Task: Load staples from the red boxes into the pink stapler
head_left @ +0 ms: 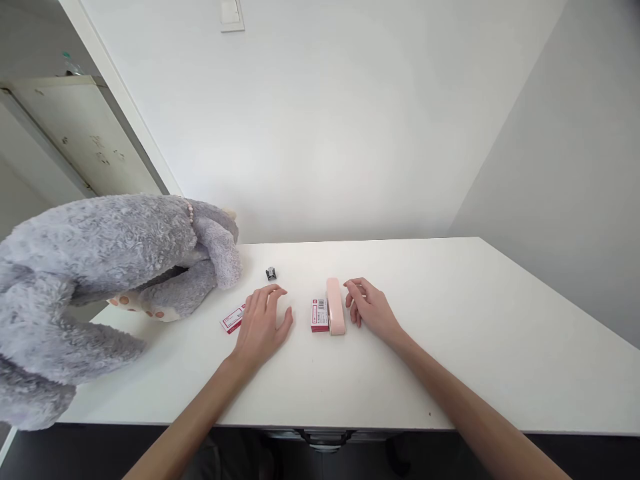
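Note:
A pink stapler lies lengthwise on the white table, pointing away from me. Touching or very close to its left side is a small red-and-white box, which looks like a staple box. My left hand rests palm down with fingers spread and nothing in it. It partly covers a second, flat red-and-white packet. Just right of the stapler, my right hand lies on its side, fingers loosely curled and apart, holding nothing visible. Beyond my left hand sits a small black-and-silver object, too small to name.
A large grey plush toy takes up the table's left side. The white table meets a wall at the back, and its front edge runs close to me. A drawer handle shows below that edge.

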Demonstrator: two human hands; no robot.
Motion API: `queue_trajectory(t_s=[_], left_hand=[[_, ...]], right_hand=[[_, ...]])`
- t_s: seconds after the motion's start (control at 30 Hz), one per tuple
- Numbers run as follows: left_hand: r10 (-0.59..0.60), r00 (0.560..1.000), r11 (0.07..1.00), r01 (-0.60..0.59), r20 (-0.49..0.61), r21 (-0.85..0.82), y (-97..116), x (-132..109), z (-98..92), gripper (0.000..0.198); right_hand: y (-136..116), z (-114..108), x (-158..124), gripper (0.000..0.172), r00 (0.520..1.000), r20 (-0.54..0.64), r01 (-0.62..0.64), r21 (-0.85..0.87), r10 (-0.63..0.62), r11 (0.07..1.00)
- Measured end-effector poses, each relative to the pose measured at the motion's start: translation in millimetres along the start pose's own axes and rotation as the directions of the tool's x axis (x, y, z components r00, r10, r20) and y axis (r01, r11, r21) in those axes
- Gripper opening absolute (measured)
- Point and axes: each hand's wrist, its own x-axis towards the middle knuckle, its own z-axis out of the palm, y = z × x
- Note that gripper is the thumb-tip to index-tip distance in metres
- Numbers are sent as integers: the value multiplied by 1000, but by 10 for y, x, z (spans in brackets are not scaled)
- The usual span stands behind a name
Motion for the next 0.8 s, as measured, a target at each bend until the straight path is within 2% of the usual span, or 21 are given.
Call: queue_trajectory(t_s=[0.2,0.33,0.53,0.7,0.8], left_hand=[[-153,987,963,162,-58,215,-235,-277,-234,35],[-233,971,932,239,-58,272,-358,-451,-364,39],[-312,950,919,301,3,255,-429,-661,-485,41],[-344,939,919,331,25,213,-393,-670,-503,42],[-324,945,939,315,45,139,-349,-647,-528,42]], right_hand=[[0,-3,-8,44,1000,7,5,1,-5,1000],[-4,0,-18,43,1000,7,3,-4,-3,1000],[11,0,-17,44,1000,17,1,4,-1,1000],[26,-1,-16,45,1000,18,3,-1,-3,1000],[33,0,-23,47,1000,20,5,-3,-5,1000]])
